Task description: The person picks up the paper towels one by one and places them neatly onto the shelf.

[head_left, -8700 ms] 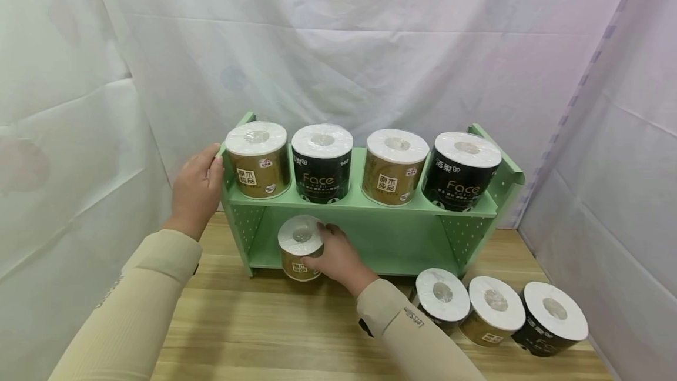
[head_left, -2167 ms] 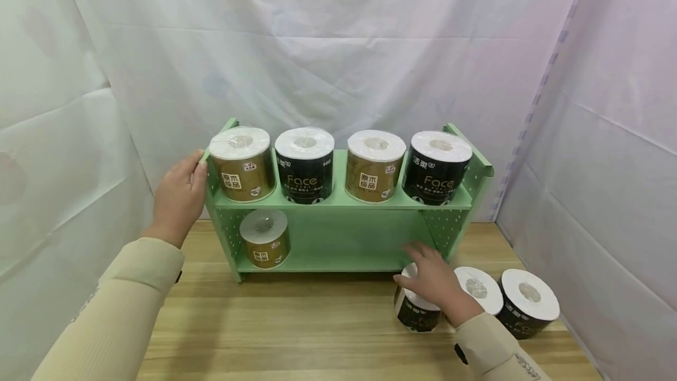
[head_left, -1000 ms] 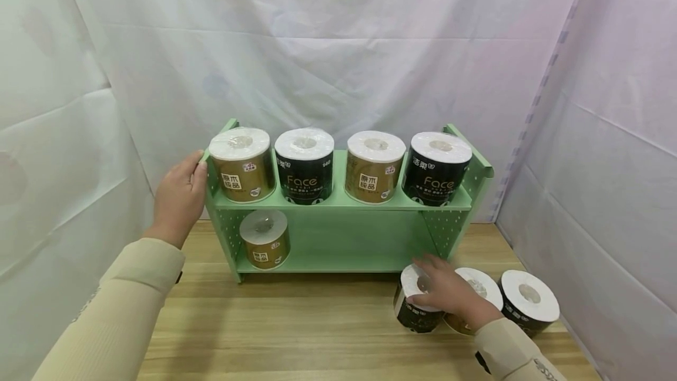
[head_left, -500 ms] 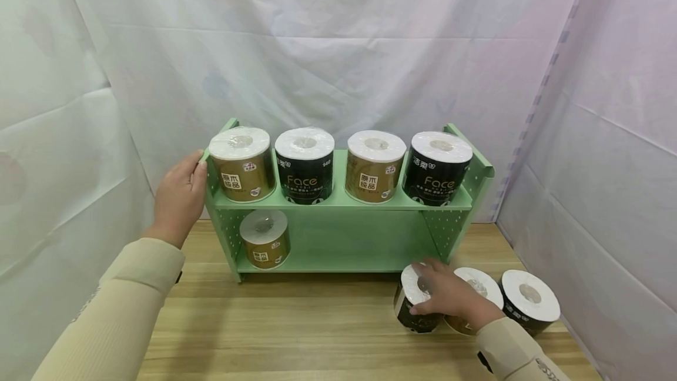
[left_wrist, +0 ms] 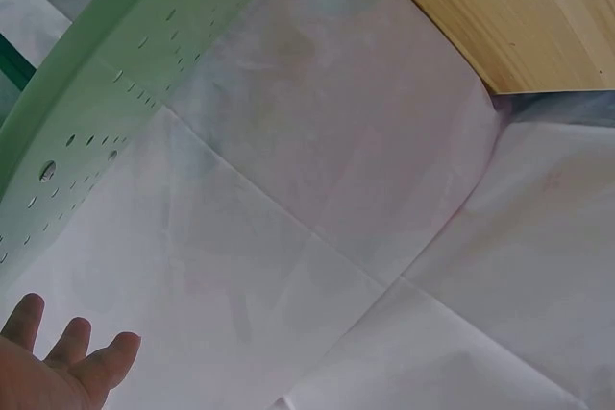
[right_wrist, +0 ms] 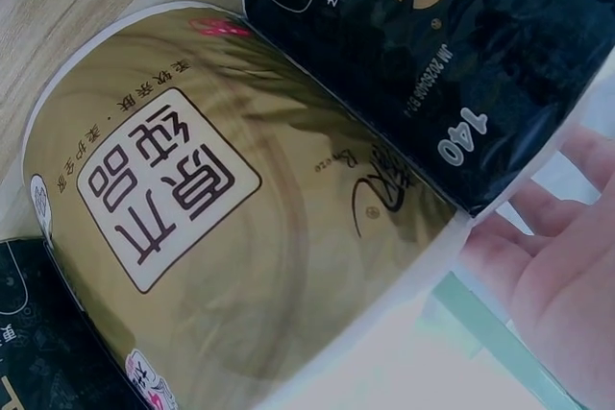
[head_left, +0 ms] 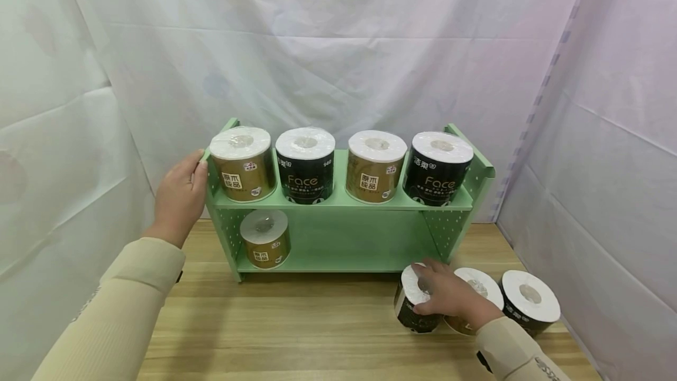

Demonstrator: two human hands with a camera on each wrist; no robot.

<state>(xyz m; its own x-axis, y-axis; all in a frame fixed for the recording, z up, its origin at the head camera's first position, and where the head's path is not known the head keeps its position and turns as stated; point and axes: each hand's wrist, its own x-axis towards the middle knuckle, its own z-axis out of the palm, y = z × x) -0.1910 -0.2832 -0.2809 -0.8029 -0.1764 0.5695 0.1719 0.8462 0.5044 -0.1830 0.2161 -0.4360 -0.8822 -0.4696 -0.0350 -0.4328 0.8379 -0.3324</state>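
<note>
Here's my right hand [head_left: 449, 293] grasping the black Face paper roll [head_left: 412, 312], core upright, on the table [head_left: 317, 322] just before the green shelf's [head_left: 354, 240] right end; my left hand [head_left: 178, 197], unclenched, touches the far left panel [head_left: 224, 234].

Black roll [head_left: 412, 317]: dark wrapper, white top, upright on the table at near right; the right hand [head_left: 449, 293] spans its top, thumb at the near rim
Gold roll [head_left: 488, 294]: upright, just right of it, partly hidden
Outer black roll [head_left: 533, 306]: upright, farthest right
Green rack [head_left: 349, 240]: two tiers, standing at the far side; the left hand [head_left: 181, 196] rests at its left panel's edge
Upper-tier rolls [head_left: 309, 172]: four upright, gold, black, gold, black from the left
Lower-tier roll [head_left: 266, 243]: gold, upright, left end
</note>
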